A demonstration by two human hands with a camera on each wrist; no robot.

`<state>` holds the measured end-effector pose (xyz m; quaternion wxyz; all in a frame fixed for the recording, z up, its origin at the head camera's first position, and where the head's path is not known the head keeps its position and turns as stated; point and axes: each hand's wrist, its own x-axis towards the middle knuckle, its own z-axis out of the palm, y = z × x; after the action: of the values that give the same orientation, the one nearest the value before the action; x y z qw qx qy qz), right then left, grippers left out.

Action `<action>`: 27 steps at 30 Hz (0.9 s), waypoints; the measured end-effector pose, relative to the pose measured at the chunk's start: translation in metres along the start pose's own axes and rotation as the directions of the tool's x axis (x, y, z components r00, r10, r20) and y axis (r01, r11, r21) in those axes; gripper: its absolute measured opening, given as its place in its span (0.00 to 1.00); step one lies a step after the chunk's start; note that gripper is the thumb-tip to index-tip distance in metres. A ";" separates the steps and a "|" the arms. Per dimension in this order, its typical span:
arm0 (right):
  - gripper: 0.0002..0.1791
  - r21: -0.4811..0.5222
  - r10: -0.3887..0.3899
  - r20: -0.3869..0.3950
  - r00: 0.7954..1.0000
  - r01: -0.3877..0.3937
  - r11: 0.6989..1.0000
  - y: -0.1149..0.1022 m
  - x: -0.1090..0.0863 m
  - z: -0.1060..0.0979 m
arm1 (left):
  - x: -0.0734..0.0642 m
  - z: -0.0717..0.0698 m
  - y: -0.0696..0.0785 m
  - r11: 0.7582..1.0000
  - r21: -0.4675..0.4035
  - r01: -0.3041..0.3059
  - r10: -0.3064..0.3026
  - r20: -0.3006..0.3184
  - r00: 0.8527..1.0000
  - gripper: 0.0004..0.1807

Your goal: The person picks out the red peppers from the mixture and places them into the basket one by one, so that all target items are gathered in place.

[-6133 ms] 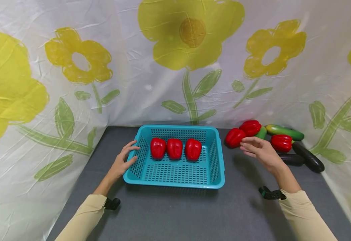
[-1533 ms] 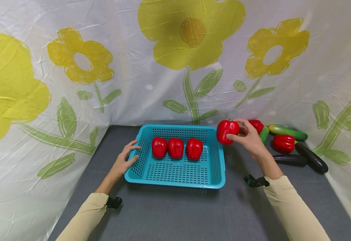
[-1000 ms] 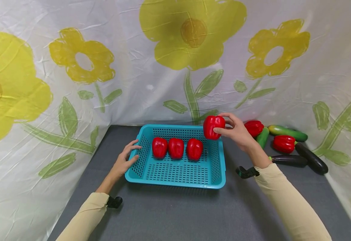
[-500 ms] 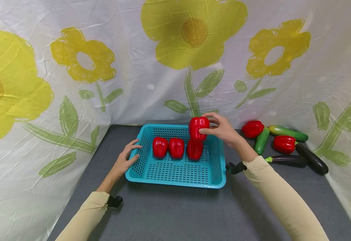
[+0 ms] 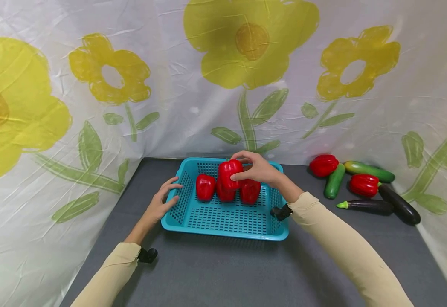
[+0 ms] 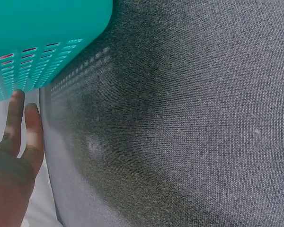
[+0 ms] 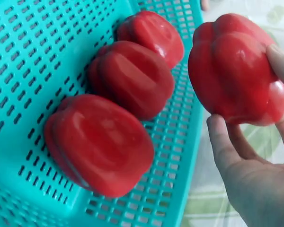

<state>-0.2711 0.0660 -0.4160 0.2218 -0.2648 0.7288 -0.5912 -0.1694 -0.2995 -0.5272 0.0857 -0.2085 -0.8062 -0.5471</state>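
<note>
- Held red pepper (image 5: 229, 174): just above centre of the head view, over the basket and in front of the middle pepper (image 5: 226, 195); the right wrist view shows it apart from the three below
- Right hand (image 5: 259, 170): pinches it between thumb and fingertips, wrist toward the right of the frame
- Blue basket (image 5: 223, 233): middle of the frame, also holding the left pepper (image 5: 205, 187) and right pepper (image 5: 250, 192) in a row
- Left hand (image 5: 158, 205): fingers spread at the basket's left side; whether they press on it I cannot tell
- Step in hand, I judge: placing this pepper in the basket; the next move calls for a spot beside the row, a gentle lowering and a loosened pinch
- Right of the frame: two more red peppers (image 5: 323, 165) (image 5: 364, 185), two cucumbers (image 5: 335, 181) (image 5: 369, 171) and two eggplants (image 5: 369, 207) (image 5: 399, 204) on the grey table (image 5: 223, 273)
</note>
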 end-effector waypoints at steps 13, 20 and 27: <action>0.24 -0.004 0.025 0.103 0.994 -0.024 1.000 0.007 0.023 0.024 | -0.001 0.001 0.000 1.000 -0.005 0.013 -0.013 -0.001 1.000 0.19; 0.24 -0.017 0.046 0.121 0.992 -0.045 0.999 0.015 0.027 0.036 | -0.001 0.000 0.001 1.000 -0.001 0.022 -0.022 -0.003 1.000 0.19; 0.25 -0.017 0.078 0.150 0.986 -0.077 0.997 0.022 0.030 0.049 | -0.001 0.000 0.002 1.000 -0.007 0.023 -0.023 -0.005 1.000 0.18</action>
<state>-0.2656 0.0132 -0.4480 0.2973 -0.2813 0.7231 -0.5564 -0.1675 -0.2992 -0.5255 0.0805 -0.1981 -0.8064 -0.5513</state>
